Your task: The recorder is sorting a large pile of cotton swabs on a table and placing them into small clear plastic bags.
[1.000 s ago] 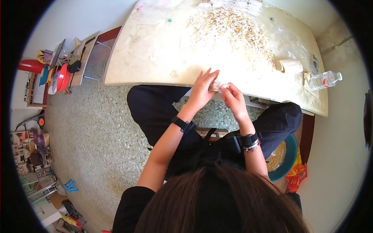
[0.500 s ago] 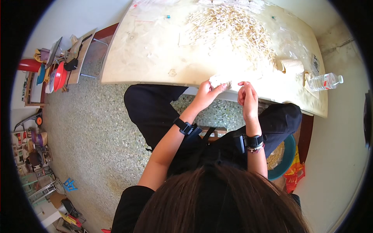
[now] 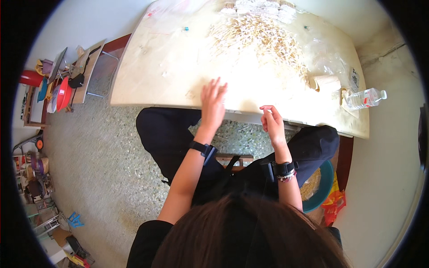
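The left hand (image 3: 213, 106) lies palm down over the near part of the tabletop (image 3: 156, 80), its fingers stretched out; glare hides whether its grip covers anything. The right hand (image 3: 273, 125), apart from it, is at the near edge with fingers loosely curled; I cannot tell whether it pinches anything. Half a second ago the left hand held up a pale bundle of thin sticks; now it has swung leftward and the bundle cannot be made out, so the tidying by both hands seems paused. Beyond lies the loose heap of sticks (image 3: 263, 42), with white packs (image 3: 263, 10) behind and, rightward, a beige roll (image 3: 325, 83) and a clear bottle (image 3: 364, 99)
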`<move>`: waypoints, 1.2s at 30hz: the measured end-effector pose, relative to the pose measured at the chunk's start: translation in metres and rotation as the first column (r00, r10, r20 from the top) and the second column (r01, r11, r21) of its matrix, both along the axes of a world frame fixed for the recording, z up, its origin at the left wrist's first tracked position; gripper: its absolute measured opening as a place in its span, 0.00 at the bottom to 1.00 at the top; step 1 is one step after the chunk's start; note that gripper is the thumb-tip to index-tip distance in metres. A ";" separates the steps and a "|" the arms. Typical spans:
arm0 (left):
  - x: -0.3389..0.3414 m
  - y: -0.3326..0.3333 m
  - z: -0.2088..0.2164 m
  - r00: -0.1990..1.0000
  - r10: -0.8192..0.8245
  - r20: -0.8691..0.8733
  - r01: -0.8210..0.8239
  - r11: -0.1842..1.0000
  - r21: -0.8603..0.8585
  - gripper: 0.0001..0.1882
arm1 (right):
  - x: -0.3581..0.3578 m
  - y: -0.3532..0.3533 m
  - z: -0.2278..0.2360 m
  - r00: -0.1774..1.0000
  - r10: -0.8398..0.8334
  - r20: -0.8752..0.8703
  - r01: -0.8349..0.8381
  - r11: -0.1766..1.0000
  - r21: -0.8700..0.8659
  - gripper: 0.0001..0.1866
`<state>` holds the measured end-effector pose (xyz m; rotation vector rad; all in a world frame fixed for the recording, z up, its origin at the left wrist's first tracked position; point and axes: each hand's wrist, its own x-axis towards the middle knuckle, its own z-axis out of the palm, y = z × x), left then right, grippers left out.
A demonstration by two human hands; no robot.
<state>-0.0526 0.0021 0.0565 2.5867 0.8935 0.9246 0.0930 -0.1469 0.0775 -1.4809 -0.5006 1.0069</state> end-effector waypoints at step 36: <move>0.043 0.018 -0.006 0.932 -0.128 -0.339 0.073 0.983 -0.170 0.36 | 0.046 0.112 -0.021 -0.133 0.508 0.851 -0.149 0.839 -0.524 0.44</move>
